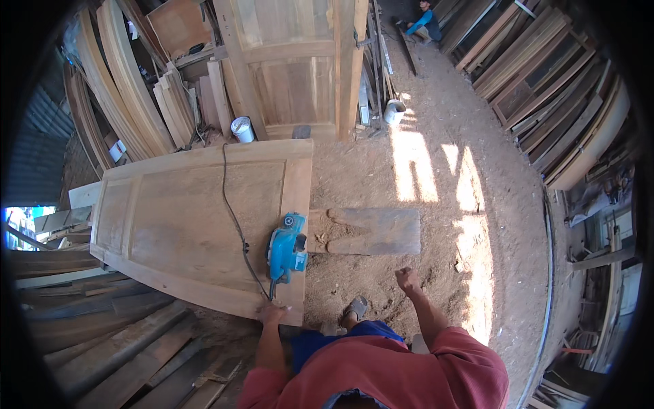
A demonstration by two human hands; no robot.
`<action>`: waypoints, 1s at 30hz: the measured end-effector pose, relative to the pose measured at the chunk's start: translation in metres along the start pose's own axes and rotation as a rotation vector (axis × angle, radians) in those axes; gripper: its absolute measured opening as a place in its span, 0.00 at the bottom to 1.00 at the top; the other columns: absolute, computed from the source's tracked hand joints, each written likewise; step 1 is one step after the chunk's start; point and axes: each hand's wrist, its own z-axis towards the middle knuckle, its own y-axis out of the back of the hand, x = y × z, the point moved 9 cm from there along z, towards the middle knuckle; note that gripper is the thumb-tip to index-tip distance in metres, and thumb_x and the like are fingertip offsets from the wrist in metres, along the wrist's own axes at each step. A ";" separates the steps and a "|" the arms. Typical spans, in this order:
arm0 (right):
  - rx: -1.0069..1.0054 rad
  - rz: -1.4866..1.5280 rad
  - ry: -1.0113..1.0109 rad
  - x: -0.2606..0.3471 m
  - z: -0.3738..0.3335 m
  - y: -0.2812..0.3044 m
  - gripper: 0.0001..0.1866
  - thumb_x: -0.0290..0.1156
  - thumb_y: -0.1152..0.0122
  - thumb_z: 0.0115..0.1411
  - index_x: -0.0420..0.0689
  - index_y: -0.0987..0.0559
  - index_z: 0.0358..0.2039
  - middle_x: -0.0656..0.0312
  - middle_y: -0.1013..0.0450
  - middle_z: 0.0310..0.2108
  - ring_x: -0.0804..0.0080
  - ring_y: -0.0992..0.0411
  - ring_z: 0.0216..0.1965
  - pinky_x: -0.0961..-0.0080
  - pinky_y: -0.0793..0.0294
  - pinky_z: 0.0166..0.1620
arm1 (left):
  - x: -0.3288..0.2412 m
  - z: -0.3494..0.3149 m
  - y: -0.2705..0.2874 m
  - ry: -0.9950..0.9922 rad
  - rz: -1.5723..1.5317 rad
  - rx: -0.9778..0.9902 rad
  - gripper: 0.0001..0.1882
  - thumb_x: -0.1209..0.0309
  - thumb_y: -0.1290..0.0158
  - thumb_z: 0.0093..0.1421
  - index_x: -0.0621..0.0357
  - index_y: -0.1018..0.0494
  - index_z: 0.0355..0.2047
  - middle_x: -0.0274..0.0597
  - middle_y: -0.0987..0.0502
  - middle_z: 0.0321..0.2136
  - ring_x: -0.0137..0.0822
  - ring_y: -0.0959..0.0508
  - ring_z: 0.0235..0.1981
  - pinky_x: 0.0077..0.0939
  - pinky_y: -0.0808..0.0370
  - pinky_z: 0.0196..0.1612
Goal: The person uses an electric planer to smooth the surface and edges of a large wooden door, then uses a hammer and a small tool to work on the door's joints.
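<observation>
A panelled wooden door lies flat at the left. On its right end rail sits a blue power planer, with a dark power cord trailing across the door. My left hand touches the door's near edge, close to where the cord bends; its fingers are too small to make out clearly. Away from the door, my right hand hangs over the dusty floor, fingers curled and apparently with nothing in them. Neither hand touches the planer.
A plank extends from under the door's right end. Beyond stand an upright door and two white buckets. Stacked boards lie at the left; more timber leans at the right. Another person crouches far back.
</observation>
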 end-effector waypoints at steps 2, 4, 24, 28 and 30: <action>-0.049 -0.160 0.065 -0.053 0.010 0.001 0.21 0.45 0.42 0.57 0.37 0.17 0.34 0.42 0.22 0.26 0.59 0.21 0.32 0.59 0.24 0.37 | -0.032 0.024 -0.006 -0.068 -0.084 0.003 0.63 0.37 0.32 0.42 0.58 0.46 0.71 0.55 0.32 0.63 0.62 0.35 0.66 0.56 0.36 0.66; 0.272 -0.122 0.072 -0.011 -0.018 -0.048 0.21 0.47 0.44 0.58 0.38 0.18 0.31 0.42 0.24 0.25 0.62 0.23 0.30 0.59 0.25 0.36 | 0.042 0.041 -0.004 -0.038 -0.184 -0.129 0.59 0.37 0.31 0.42 0.56 0.39 0.68 0.55 0.31 0.63 0.61 0.33 0.65 0.54 0.35 0.65; 0.076 0.393 -0.020 -0.158 0.003 0.034 0.19 0.43 0.42 0.61 0.37 0.21 0.38 0.59 0.23 0.28 0.71 0.26 0.25 0.72 0.27 0.28 | 0.060 0.032 0.063 -0.094 -0.802 -0.564 0.31 0.50 0.40 0.58 0.64 0.25 0.51 0.56 0.21 0.48 0.54 0.20 0.48 0.47 0.25 0.54; 0.180 0.406 -0.288 -0.205 -0.017 0.018 0.13 0.38 0.42 0.61 0.39 0.21 0.36 0.61 0.25 0.24 0.71 0.26 0.24 0.69 0.27 0.26 | 0.108 0.022 0.096 0.179 -1.288 -0.818 0.34 0.52 0.46 0.64 0.72 0.32 0.57 0.66 0.25 0.51 0.61 0.23 0.51 0.50 0.29 0.56; 0.102 0.239 -0.121 -0.255 -0.023 0.056 0.09 0.34 0.44 0.61 0.41 0.22 0.33 0.63 0.26 0.22 0.71 0.26 0.23 0.69 0.28 0.24 | -0.043 -0.007 0.143 -0.158 -1.248 -0.755 0.35 0.50 0.52 0.67 0.72 0.35 0.60 0.68 0.28 0.56 0.62 0.30 0.59 0.51 0.36 0.62</action>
